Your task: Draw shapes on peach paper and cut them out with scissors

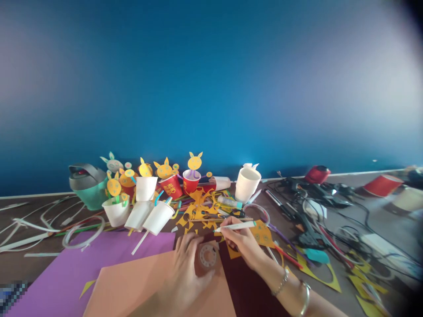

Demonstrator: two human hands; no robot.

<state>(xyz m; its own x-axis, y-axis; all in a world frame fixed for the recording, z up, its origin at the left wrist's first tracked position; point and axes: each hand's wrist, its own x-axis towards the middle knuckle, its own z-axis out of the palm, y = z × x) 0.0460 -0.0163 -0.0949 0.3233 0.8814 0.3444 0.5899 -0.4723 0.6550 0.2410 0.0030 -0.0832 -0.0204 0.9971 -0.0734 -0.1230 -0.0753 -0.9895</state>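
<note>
My right hand [238, 240] grips a white marker [239, 226] with a green tip, held nearly level above the dark red sheet. My left hand [190, 264] rests on the salmon-orange paper [132, 281], its fingers spread and curved beside a round, pale tape roll or ring [208, 256]. Whether the fingers touch the ring is hard to tell. Under the orange paper lies a purple sheet [59, 273], and a dark red sheet [249, 286] is at its right. Yellow-orange paper scraps [201, 204] are heaped just beyond my hands.
Paper cups, one a white cup [247, 182], stand or lean along the wall, several with yellow animal faces. A teal container [87, 185] is at back left. A glue gun [310, 231], cables and a red cup [383, 185] lie right. White cords [42, 226] spread left.
</note>
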